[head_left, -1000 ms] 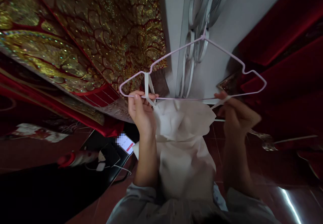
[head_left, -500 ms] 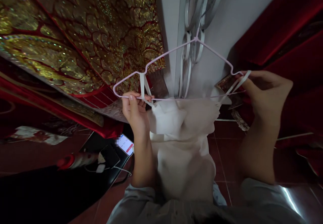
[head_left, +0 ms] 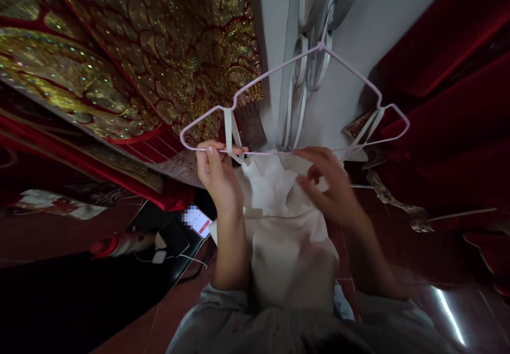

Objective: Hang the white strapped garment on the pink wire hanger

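Observation:
A pale pink clothes hanger (head_left: pixel 274 71) spans the middle of the view, its hook up by the grey metal scrollwork. From it hangs a cream garment with thin straps (head_left: pixel 290 237); one strap loops over each shoulder notch. My left hand (head_left: pixel 219 176) is closed around the lower bar near its left end, beside the left strap. My right hand (head_left: pixel 329 186) is in front of the garment's upper right part, fingers bent and apart, slightly blurred. Its fingertips are at the lower bar near the middle; whether they touch it I cannot tell.
Gold sequined red cloth (head_left: pixel 179 51) hangs at the left, dark red cloth (head_left: pixel 450 109) at the right. Below left, a black surface carries a lit phone (head_left: pixel 198 221), a dark device (head_left: pixel 174 238), a white charger (head_left: pixel 159 256) and a red-capped bottle (head_left: pixel 119 244). The floor (head_left: pixel 398 258) is reddish tile.
My right hand has let go of the right strap and moved left and down to the middle of the lower bar. That strap now sits in the right notch. My left hand keeps its hold.

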A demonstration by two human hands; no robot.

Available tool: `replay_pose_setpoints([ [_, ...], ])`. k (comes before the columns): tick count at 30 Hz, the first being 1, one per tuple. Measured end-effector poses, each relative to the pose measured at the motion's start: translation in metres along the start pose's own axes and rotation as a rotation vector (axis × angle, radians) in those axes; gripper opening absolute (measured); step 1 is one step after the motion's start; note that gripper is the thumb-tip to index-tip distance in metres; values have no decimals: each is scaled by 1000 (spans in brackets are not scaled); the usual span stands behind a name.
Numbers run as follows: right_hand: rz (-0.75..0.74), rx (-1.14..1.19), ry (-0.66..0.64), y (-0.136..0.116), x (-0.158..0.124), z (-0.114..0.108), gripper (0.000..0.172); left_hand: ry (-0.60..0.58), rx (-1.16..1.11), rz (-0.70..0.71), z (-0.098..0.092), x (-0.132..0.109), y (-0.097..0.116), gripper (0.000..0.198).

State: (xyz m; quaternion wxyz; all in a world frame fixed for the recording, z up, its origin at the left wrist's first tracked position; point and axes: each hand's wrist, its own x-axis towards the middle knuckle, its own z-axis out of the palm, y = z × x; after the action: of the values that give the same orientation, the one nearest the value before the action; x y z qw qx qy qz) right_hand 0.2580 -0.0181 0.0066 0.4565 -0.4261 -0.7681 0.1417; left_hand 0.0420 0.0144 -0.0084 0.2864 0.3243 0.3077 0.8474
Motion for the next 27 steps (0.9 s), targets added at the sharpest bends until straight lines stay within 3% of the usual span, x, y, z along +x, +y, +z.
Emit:
replay_pose_setpoints([
  [2, 92, 42, -71, 1, -11, 16, 53, 22, 26, -17, -2, -6, -2, 31],
  [5, 105, 64, 115, 7, -19, 30, 43, -5, 145, -76, -10, -15, -2, 35],
  [10, 116, 125, 204, 12, -14, 46, 34, -268, 411, -189, -22, -21, 24, 39],
  [14, 114, 157, 184, 12, -10, 54, 36, -311, 206, -253, -15, -5, 62, 33],
  [17, 129, 153, 171, 15, -12, 50, 35, -282, -13, -158, -15, 16, 76, 51],
  [20, 140, 132, 176, 16, -15, 44, 34, -202, 1, -71, -29, 30, 66, 32],
  [23, 125, 132, 190, 13, -14, 44, 35, -83, 86, -71, -41, 26, 42, 23],
  [27, 46, 179, 183, 8, -13, 49, 40, -132, 104, -257, -30, 3, 24, 31],
])
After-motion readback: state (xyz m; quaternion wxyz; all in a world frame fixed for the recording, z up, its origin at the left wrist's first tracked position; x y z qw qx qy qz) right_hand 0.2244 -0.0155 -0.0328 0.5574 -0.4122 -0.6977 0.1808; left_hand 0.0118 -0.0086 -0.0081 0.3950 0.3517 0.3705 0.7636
